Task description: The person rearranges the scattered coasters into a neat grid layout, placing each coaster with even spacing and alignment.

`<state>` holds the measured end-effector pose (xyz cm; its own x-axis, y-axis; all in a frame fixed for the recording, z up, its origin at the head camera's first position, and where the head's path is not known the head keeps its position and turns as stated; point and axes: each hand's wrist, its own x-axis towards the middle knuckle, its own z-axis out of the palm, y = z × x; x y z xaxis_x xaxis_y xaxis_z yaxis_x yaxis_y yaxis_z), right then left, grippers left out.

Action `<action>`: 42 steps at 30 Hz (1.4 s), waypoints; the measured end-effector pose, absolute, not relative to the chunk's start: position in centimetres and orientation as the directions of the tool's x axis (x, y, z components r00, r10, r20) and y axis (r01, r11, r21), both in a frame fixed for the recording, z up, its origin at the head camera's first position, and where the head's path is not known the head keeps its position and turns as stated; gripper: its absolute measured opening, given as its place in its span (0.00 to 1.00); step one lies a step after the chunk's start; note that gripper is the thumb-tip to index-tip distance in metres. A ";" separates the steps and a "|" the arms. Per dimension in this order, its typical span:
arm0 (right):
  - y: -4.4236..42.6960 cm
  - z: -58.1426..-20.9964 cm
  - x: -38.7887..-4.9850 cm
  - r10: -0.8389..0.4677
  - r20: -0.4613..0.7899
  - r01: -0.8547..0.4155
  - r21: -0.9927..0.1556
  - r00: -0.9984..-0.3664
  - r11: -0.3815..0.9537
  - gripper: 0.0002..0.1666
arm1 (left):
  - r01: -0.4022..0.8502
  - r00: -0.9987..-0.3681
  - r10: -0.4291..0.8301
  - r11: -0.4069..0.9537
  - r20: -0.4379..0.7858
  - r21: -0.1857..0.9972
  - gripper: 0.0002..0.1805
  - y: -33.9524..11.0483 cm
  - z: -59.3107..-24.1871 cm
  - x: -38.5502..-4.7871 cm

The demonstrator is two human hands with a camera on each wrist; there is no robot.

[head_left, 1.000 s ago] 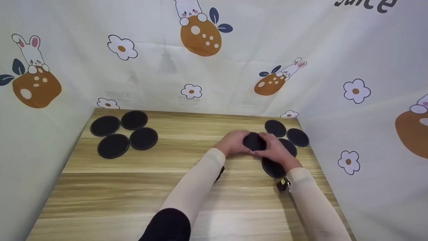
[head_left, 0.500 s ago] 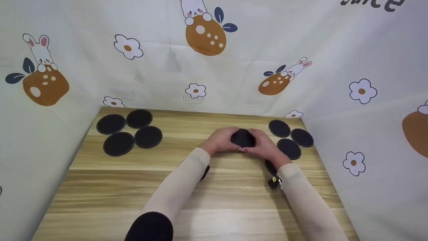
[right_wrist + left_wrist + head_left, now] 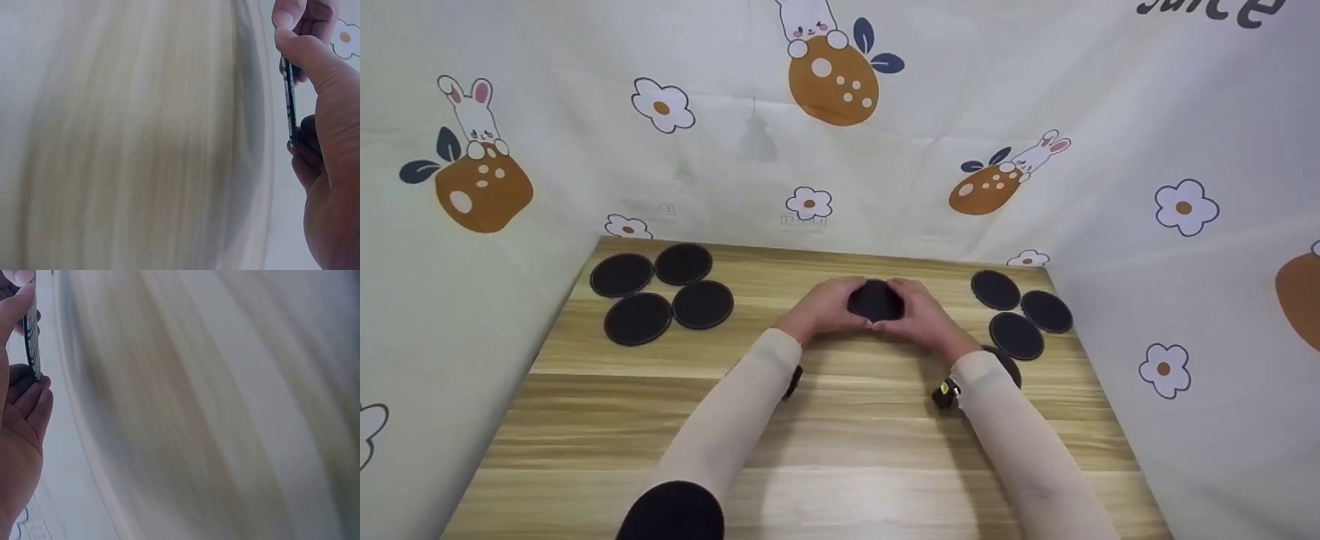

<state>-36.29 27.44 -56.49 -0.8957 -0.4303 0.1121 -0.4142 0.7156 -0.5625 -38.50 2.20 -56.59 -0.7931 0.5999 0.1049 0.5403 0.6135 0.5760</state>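
Note:
One round black disc (image 3: 876,301) is held between both hands above the wooden table (image 3: 840,420). The left hand (image 3: 826,306) grips its left edge and the right hand (image 3: 921,316) its right edge, with the two thumbs meeting at the near side. In the left wrist view the disc (image 3: 32,337) appears edge-on between the thumb and fingers of the left hand (image 3: 22,433). The right wrist view shows the thin disc (image 3: 290,107) edge-on too, pinched by the right hand (image 3: 337,146), its underside striped or patterned.
Several black discs lie at the back left, one of them the nearest disc (image 3: 637,319). More lie at the right, including a disc (image 3: 1017,336) and another (image 3: 1006,366) partly covered by the right sleeve (image 3: 1020,435). A printed curtain (image 3: 720,172) surrounds the table's back and sides.
Both hands have carried the held disc leftward, away from the right group of discs. The head view has shifted slightly, and the forearm has uncovered part of the right group.

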 end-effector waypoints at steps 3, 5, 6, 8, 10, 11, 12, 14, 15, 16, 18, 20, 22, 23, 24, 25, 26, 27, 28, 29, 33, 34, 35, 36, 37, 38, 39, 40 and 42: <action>26.4 -56.3 -36.7 -0.436 0.114 -0.419 -0.564 -0.893 0.711 0.60 | 0.531 -0.800 0.590 0.615 0.108 0.582 0.49 1.1 -56.4 -38.7; 25.7 -56.1 -36.8 -0.439 0.111 -0.420 -0.563 -0.892 0.712 0.60 | 0.518 -0.808 0.579 0.614 0.106 0.595 0.49 0.3 -56.3 -38.8; 25.4 -56.0 -36.9 -0.439 0.110 -0.419 -0.564 -0.892 0.711 0.60 | 0.510 -0.813 0.573 0.613 0.106 0.603 0.49 0.0 -56.2 -38.8; 24.8 -55.8 -37.0 -0.439 0.110 -0.419 -0.567 -0.892 0.710 0.61 | 0.496 -0.822 0.559 0.610 0.107 0.618 0.49 -0.7 -56.0 -38.8; 24.2 -55.5 -37.1 -0.433 0.111 -0.414 -0.571 -0.895 0.709 0.61 | 0.482 -0.832 0.544 0.613 0.108 0.626 0.50 -1.3 -55.8 -38.8; 23.9 -55.4 -37.2 -0.433 0.116 -0.416 -0.572 -0.894 0.706 0.61 | 0.483 -0.833 0.541 0.613 0.114 0.625 0.50 -1.5 -55.8 -38.9; 23.7 -55.3 -37.2 -0.434 0.123 -0.421 -0.573 -0.893 0.703 0.60 | 0.486 -0.834 0.538 0.615 0.120 0.621 0.51 -1.8 -55.7 -38.9; 23.1 -55.1 -37.4 -0.436 0.129 -0.426 -0.570 -0.891 0.703 0.60 | 0.489 -0.836 0.533 0.616 0.130 0.618 0.52 -2.2 -55.6 -39.0; 22.9 -55.0 -37.4 -0.435 0.128 -0.424 -0.573 -0.891 0.701 0.59 | 0.488 -0.837 0.531 0.617 0.131 0.618 0.52 -2.4 -55.6 -39.0; 22.6 -55.0 -37.5 -0.437 0.127 -0.425 -0.574 -0.891 0.700 0.59 | 0.489 -0.838 0.529 0.618 0.133 0.615 0.52 -2.6 -55.6 -39.1; 22.2 -54.8 -37.8 -0.437 0.121 -0.421 -0.577 -0.891 0.700 0.59 | 0.481 -0.843 0.521 0.624 0.132 0.616 0.52 -3.0 -55.5 -39.2; 21.7 -54.7 -38.0 -0.434 0.114 -0.413 -0.584 -0.894 0.698 0.59 | 0.471 -0.850 0.511 0.627 0.129 0.620 0.52 -3.5 -55.4 -39.3; 21.2 -54.5 -38.4 -0.438 0.111 -0.416 -0.580 -0.892 0.700 0.59 | 0.467 -0.854 0.504 0.629 0.131 0.621 0.51 -3.9 -55.2 -39.5; 21.0 -54.4 -38.6 -0.441 0.110 -0.418 -0.579 -0.891 0.700 0.59 | 0.465 -0.855 0.502 0.629 0.131 0.623 0.51 -4.1 -55.1 -39.5; 20.8 -54.3 -38.7 -0.446 0.112 -0.422 -0.581 -0.888 0.696 0.58 | 0.461 -0.856 0.500 0.626 0.130 0.628 0.51 -4.4 -55.0 -39.6; 20.5 -54.2 -38.9 -0.451 0.112 -0.426 -0.581 -0.886 0.693 0.58 | 0.456 -0.858 0.497 0.625 0.128 0.633 0.50 -4.6 -54.9 -39.6; 20.2 -54.1 -39.1 -0.458 0.113 -0.432 -0.583 -0.882 0.688 0.58 | 0.448 -0.861 0.493 0.625 0.122 0.639 0.50 -4.9 -54.8 -39.7; 19.9 -54.0 -39.2 -0.461 0.113 -0.434 -0.587 -0.880 0.684 0.58 | 0.442 -0.864 0.489 0.626 0.117 0.643 0.50 -5.2 -54.7 -39.8; 19.7 -53.9 -39.4 -0.462 0.112 -0.432 -0.593 -0.880 0.680 0.58 | 0.435 -0.866 0.487 0.625 0.112 0.648 0.49 -5.4 -54.6 -39.9; 19.4 -53.8 -39.5 -0.460 0.110 -0.428 -0.600 -0.881 0.676 0.58 | 0.428 -0.869 0.483 0.628 0.106 0.650 0.49 -5.6 -54.5 -39.9; 18.5 -53.6 -39.8 -0.438 0.099 -0.400 -0.622 -0.893 0.674 0.59 | 0.413 -0.876 0.474 0.637 0.092 0.651 0.48 -6.4 -54.1 -40.2; 18.2 -53.6 -39.9 -0.436 0.102 -0.399 -0.626 -0.894 0.670 0.58 | 0.411 -0.877 0.472 0.638 0.090 0.651 0.48 -6.6 -54.0 -40.3; 18.0 -53.5 -40.0 -0.437 0.111 -0.404 -0.629 -0.892 0.664 0.58 | 0.411 -0.877 0.472 0.640 0.090 0.649 0.48 -6.8 -53.9 -40.3; 17.7 -53.5 -40.1 -0.440 0.121 -0.411 -0.629 -0.890 0.659 0.58 | 0.411 -0.877 0.471 0.641 0.091 0.649 0.49 -7.1 -53.8 -40.3; 17.5 -53.4 -40.2 -0.444 0.131 -0.421 -0.626 -0.886 0.656 0.57 | 0.412 -0.878 0.470 0.642 0.092 0.647 0.49 -7.3 -53.7 -40.4; 17.2 -53.4 -40.2 -0.450 0.144 -0.434 -0.622 -0.881 0.652 0.57 | 0.417 -0.876 0.472 0.642 0.098 0.644 0.49 -7.5 -53.6 -40.4; 17.0 -53.4 -40.3 -0.455 0.154 -0.446 -0.614 -0.877 0.651 0.57 | 0.422 -0.874 0.475 0.643 0.100 0.639 0.49 -7.7 -53.5 -40.4; 16.7 -53.4 -40.4 -0.460 0.163 -0.457 -0.603 -0.873 0.654 0.57 | 0.424 -0.874 0.476 0.646 0.100 0.634 0.49 -7.9 -53.4 -40.5; 16.4 -53.4 -40.6 -0.464 0.174 -0.472 -0.575 -0.869 0.668 0.58 | 0.438 -0.869 0.482 0.652 0.107 0.618 0.49 -8.3 -53.3 -40.7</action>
